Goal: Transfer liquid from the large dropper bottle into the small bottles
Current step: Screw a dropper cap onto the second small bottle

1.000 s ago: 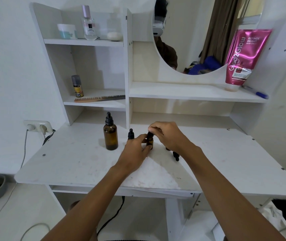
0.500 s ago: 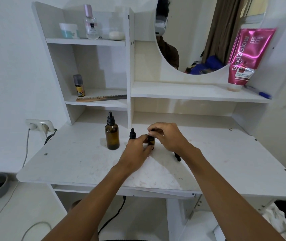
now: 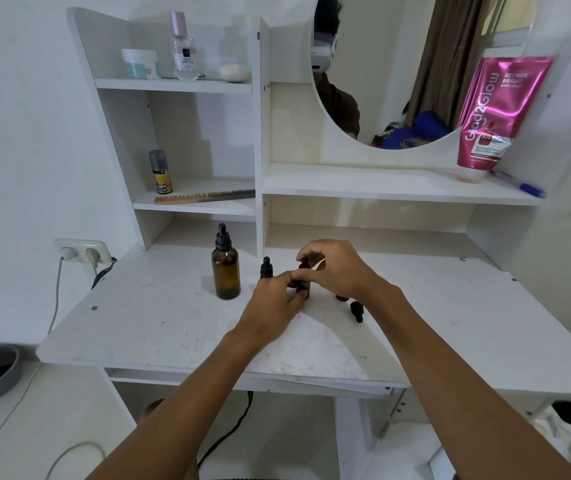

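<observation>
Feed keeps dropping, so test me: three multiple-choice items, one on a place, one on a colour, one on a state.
1. Where is the large dropper bottle? A. on the desk, left of the left hand B. on the top shelf C. on the floor
2. What colour is the tube on the right shelf? A. green B. pink C. black
3. What is the left hand doing? A. lying flat B. raised in the air C. gripping a small bottle
Answers: 1 A, it stands beside that hand. 2 B, its body is pink. 3 C, fingers curl round it.
</observation>
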